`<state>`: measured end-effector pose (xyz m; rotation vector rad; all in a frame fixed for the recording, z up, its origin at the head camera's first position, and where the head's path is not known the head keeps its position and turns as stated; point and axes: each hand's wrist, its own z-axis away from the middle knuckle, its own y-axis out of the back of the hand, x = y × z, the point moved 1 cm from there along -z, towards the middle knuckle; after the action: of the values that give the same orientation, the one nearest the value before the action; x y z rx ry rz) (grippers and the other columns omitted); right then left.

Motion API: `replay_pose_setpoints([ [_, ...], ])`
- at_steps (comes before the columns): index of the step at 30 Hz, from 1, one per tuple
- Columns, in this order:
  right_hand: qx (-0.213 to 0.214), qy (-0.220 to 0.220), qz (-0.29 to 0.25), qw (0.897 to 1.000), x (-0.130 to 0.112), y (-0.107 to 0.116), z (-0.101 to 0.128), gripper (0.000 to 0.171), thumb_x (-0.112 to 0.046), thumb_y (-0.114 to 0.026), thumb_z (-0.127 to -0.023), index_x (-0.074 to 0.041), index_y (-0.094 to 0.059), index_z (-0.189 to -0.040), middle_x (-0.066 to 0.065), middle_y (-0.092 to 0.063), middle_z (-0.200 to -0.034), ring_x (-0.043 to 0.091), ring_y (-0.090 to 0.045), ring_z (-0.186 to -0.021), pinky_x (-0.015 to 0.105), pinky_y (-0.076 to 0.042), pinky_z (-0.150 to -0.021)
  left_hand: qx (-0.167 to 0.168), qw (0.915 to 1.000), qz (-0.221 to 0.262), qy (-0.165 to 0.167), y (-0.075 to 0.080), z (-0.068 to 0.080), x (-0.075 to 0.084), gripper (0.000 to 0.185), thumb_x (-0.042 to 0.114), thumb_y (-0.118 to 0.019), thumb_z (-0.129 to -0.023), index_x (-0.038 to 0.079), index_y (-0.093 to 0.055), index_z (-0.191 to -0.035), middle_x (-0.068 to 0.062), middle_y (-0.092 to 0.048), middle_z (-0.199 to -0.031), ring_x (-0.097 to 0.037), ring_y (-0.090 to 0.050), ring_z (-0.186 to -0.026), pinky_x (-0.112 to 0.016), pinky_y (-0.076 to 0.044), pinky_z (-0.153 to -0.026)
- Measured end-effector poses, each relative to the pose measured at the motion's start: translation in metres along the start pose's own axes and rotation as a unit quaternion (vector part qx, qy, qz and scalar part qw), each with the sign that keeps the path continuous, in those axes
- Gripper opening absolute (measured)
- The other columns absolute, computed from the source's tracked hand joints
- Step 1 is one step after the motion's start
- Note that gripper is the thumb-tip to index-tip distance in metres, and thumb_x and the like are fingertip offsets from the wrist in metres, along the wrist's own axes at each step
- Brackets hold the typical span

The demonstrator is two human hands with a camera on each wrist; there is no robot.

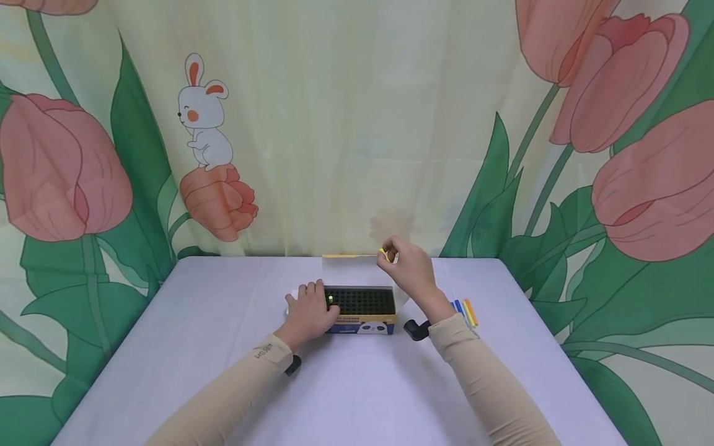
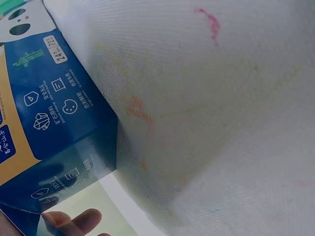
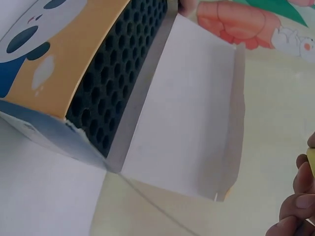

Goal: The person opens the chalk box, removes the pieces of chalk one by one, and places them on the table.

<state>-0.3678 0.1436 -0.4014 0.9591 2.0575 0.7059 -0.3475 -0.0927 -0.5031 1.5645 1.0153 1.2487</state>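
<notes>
Box [image 1: 360, 310] of crayons/pens sits mid-table [image 1: 223, 347], lid flap [image 1: 351, 269] folded open toward backdrop [image 1: 334, 124]. Black honeycomb insert [image 1: 362, 301] exposed, one small light-tipped piece [image 1: 331, 300] seated in slot near left end. Panda print and blue/orange panels on front face, same in right wrist view: box [image 3: 59, 64], insert [image 3: 118, 73], white flap [image 3: 192, 113].

Left hand [image 1: 308, 311] flat against left end of box, fingers straight and resting over top edge, nothing gripped. Left wrist view: only fingertips [image 2: 74, 220] visible beside blue box side [image 2: 54, 123], cloth with faint colour marks [image 2: 206, 22] next to it.

Right hand [image 1: 406, 267] raised above back right corner of box, fingertips curled and pinching small yellow piece [image 1: 383, 253]. Right wrist view: yellow piece [image 3: 311, 162] barely at frame edge, held by fingers [image 3: 298, 206]; exact shape not discernible.

Row of coloured sticks [image 1: 464, 311] (blue, green, orange, yellow) lying on table right of right wrist, apart from box. Black wrist-mounted units near both forearms: right [image 1: 416, 329], left [image 1: 292, 365].
</notes>
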Motion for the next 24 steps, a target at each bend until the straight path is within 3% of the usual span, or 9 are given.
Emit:
replay_pose_setpoints([
  [11,0.030,-0.044,0.005,0.999,0.022,0.006,0.004,0.010,-0.023,-0.068,-0.090,-0.015,-0.067,-0.097,-0.002,-0.063,-0.075,0.015,-0.045,-0.053,0.030,-0.035,-0.047,-0.004,1.0000,0.000,0.001,-0.002,-0.001,0.000,0.082,0.046,-0.046,-0.092,-0.009,-0.037,-0.153,-0.029,-0.052,-0.143,-0.045,-0.047,-0.131,-0.075,-0.034,-0.101],
  [24,0.020,-0.118,0.010,0.993,0.048,0.010,0.015,0.014,-0.027,-0.067,-0.090,-0.015,-0.066,-0.098,-0.001,-0.062,-0.076,0.019,-0.048,-0.057,0.032,-0.036,-0.051,0.000,1.0000,0.000,0.004,-0.004,-0.003,-0.001,0.083,0.046,-0.046,-0.090,-0.008,-0.037,-0.153,-0.029,-0.053,-0.142,-0.044,-0.048,-0.130,-0.074,-0.034,-0.100],
])
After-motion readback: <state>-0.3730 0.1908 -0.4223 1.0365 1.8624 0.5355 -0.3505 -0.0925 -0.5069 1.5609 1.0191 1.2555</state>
